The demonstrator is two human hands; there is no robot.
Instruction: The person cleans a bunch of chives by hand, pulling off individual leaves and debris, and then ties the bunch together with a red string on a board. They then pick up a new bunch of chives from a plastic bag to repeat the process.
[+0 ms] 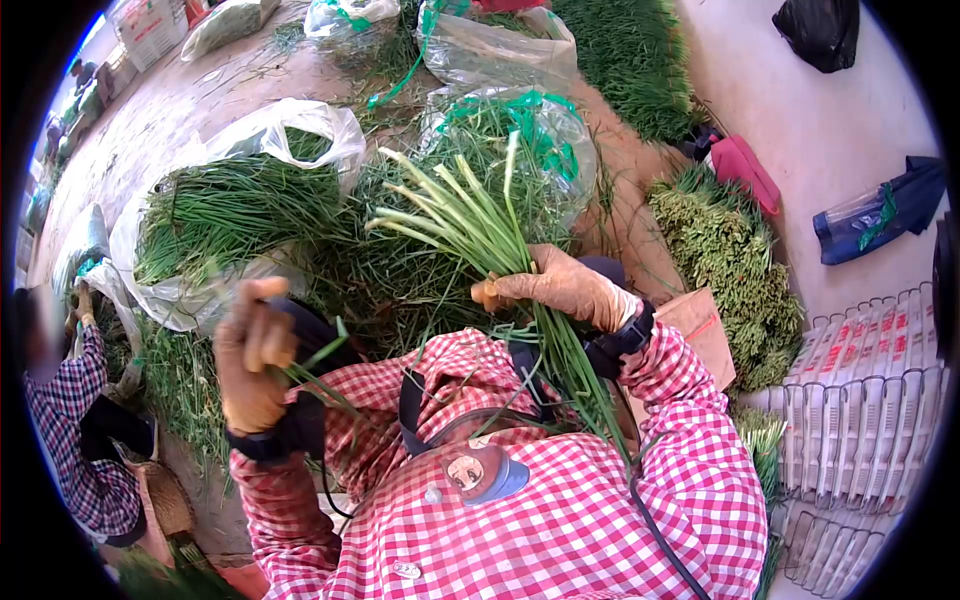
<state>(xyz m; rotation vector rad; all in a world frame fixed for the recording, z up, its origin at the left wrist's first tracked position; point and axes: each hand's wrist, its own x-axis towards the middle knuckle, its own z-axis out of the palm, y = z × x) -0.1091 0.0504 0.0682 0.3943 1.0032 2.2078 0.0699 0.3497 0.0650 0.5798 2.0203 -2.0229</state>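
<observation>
The floor [775, 125] spreads behind everything, pale at the right and brown, littered with leaves, further left. The wearer's red-and-white checked shirt [610, 500] fills the lower middle. White plastic crates [865, 410] with red lettering are stacked at the right. A tangled heap of loose greens [400, 275] lies just in front of the lap, between a plastic bag [345, 140] stuffed with long greens on the left and a pile of yellow-green bundles [725, 290] on the right. A co-worker [80, 430] in a dark checked shirt sits at the far left, well apart. A piece of cardboard [698, 335] lies beside the bundles.

The bunch of stalks [470, 210] is up in front of the wearer, above the heap, tilted, its pale ends fanned toward the upper left and its green leaves hanging down over the shirt front. The gloved right hand [570, 288] has its grip closed around the middle of it. The gloved left hand [253, 355] is raised near the bag, apart from the bunch, its fingers curled and blurred. A few green blades [322, 358] show beside it; I cannot tell whether its grip holds them. Each wrist wears a dark band [632, 330].
</observation>
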